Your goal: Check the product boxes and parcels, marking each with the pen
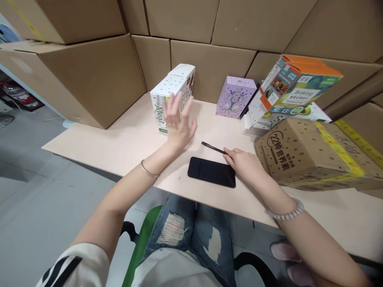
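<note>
My left hand [178, 125] is raised with its fingers spread, in front of a white product box [170, 85] with green lettering. It hides part of that box's front; whether they touch, I cannot tell. Between the thumb and fingers of my right hand [243, 162] is one end of a slim black pen [213, 147], which points left and away from me. Close below the pen, a black smartphone [211, 172] lies with its dark screen up, its right end beside my right hand.
A purple box [235, 97] stands at the back. To the right are an orange-topped box [299, 85], piled on a white box, and a brown carton [299, 155] with yellow tape. Large cardboard boxes [89, 79] wall the left and back. The table's front edge [185, 197] runs above my knees.
</note>
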`<action>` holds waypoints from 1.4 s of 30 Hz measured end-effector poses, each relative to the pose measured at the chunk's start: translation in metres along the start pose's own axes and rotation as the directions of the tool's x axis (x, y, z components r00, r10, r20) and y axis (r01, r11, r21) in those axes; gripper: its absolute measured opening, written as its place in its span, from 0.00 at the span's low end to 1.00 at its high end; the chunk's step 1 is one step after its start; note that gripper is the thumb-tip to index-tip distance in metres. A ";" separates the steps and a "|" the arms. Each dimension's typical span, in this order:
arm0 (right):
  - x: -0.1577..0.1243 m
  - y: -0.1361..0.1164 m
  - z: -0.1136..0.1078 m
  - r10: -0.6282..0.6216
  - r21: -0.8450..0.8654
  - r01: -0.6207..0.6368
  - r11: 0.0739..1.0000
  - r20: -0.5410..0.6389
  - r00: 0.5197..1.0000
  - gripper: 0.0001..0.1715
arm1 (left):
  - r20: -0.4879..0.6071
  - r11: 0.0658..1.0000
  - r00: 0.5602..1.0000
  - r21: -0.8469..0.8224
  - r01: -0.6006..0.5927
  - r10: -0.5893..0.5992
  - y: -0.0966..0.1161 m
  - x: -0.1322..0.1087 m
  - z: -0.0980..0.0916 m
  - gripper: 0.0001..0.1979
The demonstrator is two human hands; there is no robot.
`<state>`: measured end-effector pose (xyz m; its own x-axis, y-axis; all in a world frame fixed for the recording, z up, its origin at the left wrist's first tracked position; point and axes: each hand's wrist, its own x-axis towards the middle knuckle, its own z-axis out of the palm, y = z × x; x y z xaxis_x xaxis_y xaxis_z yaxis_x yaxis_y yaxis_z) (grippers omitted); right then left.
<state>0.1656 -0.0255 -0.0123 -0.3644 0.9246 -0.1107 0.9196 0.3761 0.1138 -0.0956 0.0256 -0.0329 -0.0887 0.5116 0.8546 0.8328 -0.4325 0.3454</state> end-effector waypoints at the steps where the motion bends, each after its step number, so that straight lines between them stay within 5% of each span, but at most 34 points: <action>1: -0.001 0.000 -0.001 0.000 -0.011 0.000 1.000 -0.003 1.000 0.27 | -0.042 0.997 0.996 -0.006 0.079 -0.079 -0.002 0.004 -0.003 0.38; 8: -0.004 0.003 -0.003 -0.029 0.043 0.033 0.999 -0.074 0.997 0.19 | -0.165 0.857 0.846 -0.197 0.476 -0.508 -0.031 0.014 -0.009 0.58; 12: -0.004 0.001 -0.002 0.018 0.178 0.017 0.984 -0.192 0.981 0.15 | -0.209 0.842 0.845 -0.358 0.403 -0.493 -0.037 0.016 -0.003 0.50; 16: -0.004 0.004 0.000 0.186 0.442 -0.028 0.897 -0.319 0.929 0.12 | -0.256 0.731 0.784 -0.596 0.332 -0.565 -0.027 0.019 -0.005 0.42; 19: -0.005 0.007 0.003 0.229 0.669 0.121 0.734 -0.412 0.882 0.15 | -0.115 0.538 0.748 -0.766 0.352 -0.653 -0.017 0.020 -0.008 0.38; 22: -0.004 0.006 0.008 0.260 0.859 0.206 0.468 -0.357 0.897 0.29 | 0.033 0.392 0.752 -0.838 0.379 -0.658 -0.006 0.019 -0.010 0.36; 27: 0.002 0.002 0.008 0.316 0.970 0.192 0.152 -0.231 0.920 0.40 | 0.453 0.150 0.793 -0.824 0.547 -0.408 0.021 0.016 -0.017 0.26; 30: 0.000 0.001 0.003 0.188 0.986 0.164 0.036 -0.168 0.968 0.52 | 0.581 0.171 0.756 -0.747 0.642 -0.300 0.034 0.014 -0.022 0.30; 33: -0.006 0.000 -0.001 0.094 0.988 0.151 0.027 -0.153 0.984 0.48 | 0.611 0.272 0.727 -0.676 0.685 -0.313 0.039 0.013 -0.023 0.32; 37: -0.006 0.003 0.003 0.177 0.991 0.136 -0.017 -0.131 0.975 0.32 | 0.678 0.278 0.696 -0.639 0.717 -0.238 0.035 0.015 -0.020 0.32; 42: 0.005 0.012 0.002 0.264 0.982 0.131 -0.139 -0.090 0.960 0.37 | 0.806 0.208 0.567 -0.534 0.820 -0.169 0.027 0.017 -0.016 0.32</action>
<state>0.1748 -0.0164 -0.0134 -0.1204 0.9926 0.0128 -0.0316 0.0091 -0.9995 -0.0830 0.0110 -0.0027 0.2497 0.9616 0.1142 -0.1913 -0.0666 0.9793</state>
